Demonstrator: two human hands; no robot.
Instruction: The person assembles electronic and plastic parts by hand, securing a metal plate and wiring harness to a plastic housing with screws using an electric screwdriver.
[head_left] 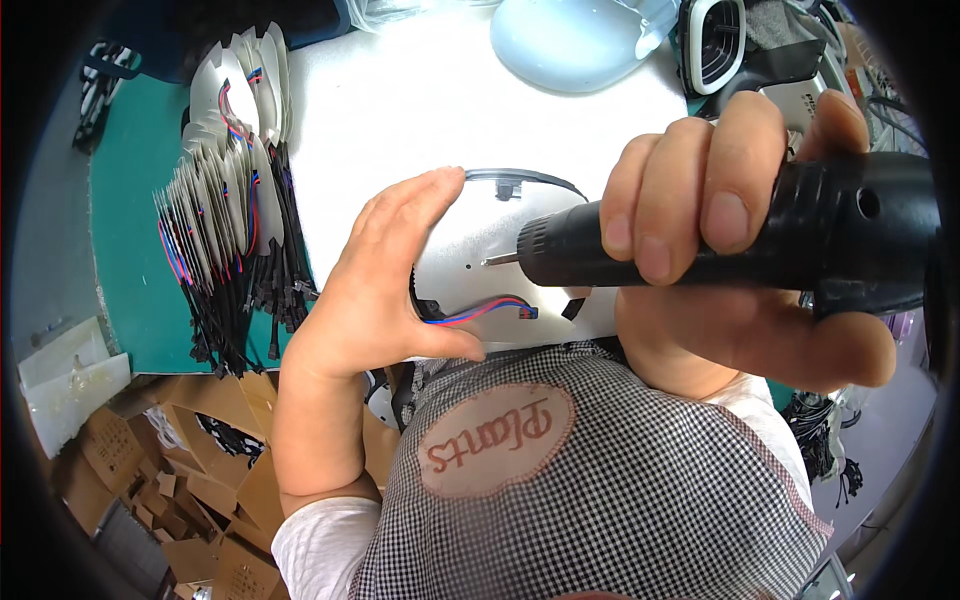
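My right hand (705, 205) is wrapped round a thick black electric screwdriver (585, 245), which lies across the picture with its bit pointing left. The bit's tip is over a round silvery plate (455, 235), near a small dark hole; whether it touches cannot be made out. My left hand (375, 270) grips the plate's left side, fingers along the upper rim and thumb at the lower edge. The plate has a black edging and black clips. A red and blue wire (485, 310) with a small dark connector lies over its lower part. The screwdriver hides the plate's right part.
Left of the white work surface (370, 110) stand stacked pale plates (215, 215) with wires, on a green mat (125, 230). A pale blue rounded shell (570, 45) lies at the back, beside a black-and-white framed part (715, 45). Cardboard boxes (210, 470) sit lower left.
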